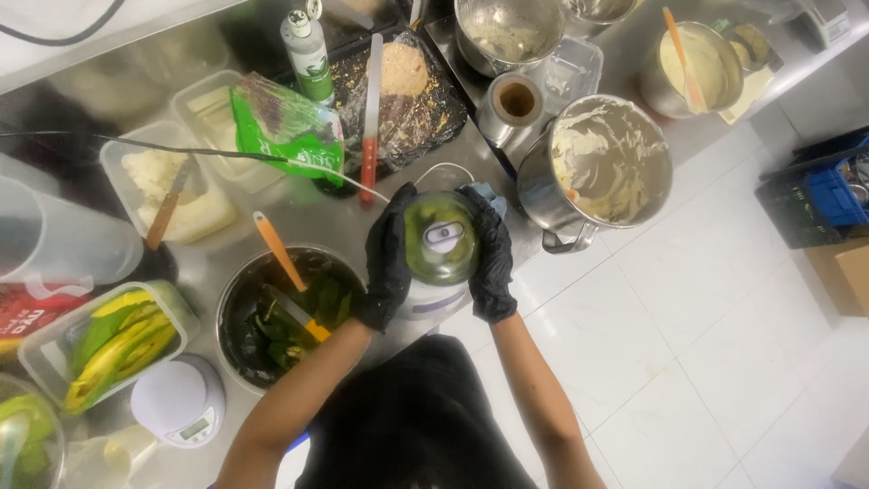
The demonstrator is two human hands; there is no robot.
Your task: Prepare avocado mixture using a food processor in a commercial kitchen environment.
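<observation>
Both my hands wear black gloves and clasp a small food chopper [441, 243] with a clear bowl full of green mash and a white base. My left hand [388, 261] grips its left side. My right hand [493, 263] grips its right side. The chopper stands at the front edge of a steel counter [308, 217]. Just left of it sits a dark metal bowl [237, 299] holding green leaves and an orange-handled spatula [277, 254].
A large steel mixing bowl [605, 163] smeared with cream stands to the right. Behind are a dark tray with crumbs [407, 100], a red-handled palette knife [371, 109], a green bag [285, 127], a squeeze bottle [308, 50]. Left: tubs of green slices [113, 340], a white scale [181, 403].
</observation>
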